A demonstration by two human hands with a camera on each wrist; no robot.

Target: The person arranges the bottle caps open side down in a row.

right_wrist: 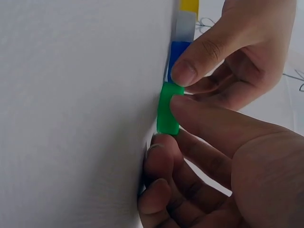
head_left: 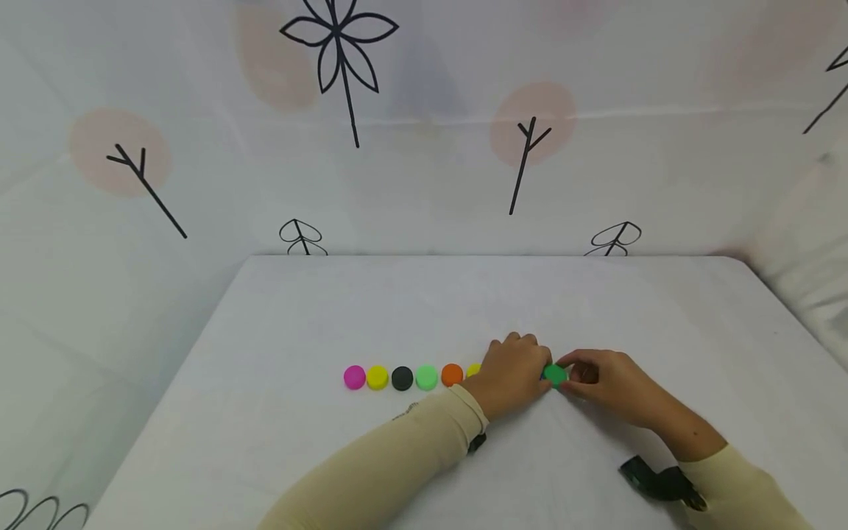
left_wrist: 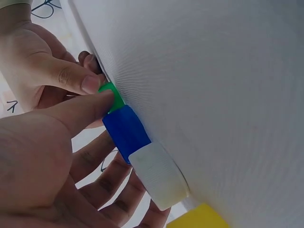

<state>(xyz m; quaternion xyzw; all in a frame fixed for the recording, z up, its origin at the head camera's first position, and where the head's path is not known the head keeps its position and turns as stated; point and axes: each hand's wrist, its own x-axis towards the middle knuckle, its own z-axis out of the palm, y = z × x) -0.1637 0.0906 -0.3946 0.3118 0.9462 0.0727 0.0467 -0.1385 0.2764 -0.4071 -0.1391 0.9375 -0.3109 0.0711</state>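
A green round cap is pinched between the thumb and fingers of my right hand, at the right end of a row of caps. Against it stands a blue cap, followed by a white cap. My left hand holds the blue cap, thumb in front and fingers behind the row; its thumb also reaches the green cap. From above, this hand hides the white cap and most of the blue one. Something dark blue shows beside the curled fingers of my right hand; its shape is mostly hidden.
Leftward the row continues with orange, light green, black, yellow and pink caps. Another yellow cap is partly covered by my left hand. A white cloth covers the table; patterned fabric hangs behind.
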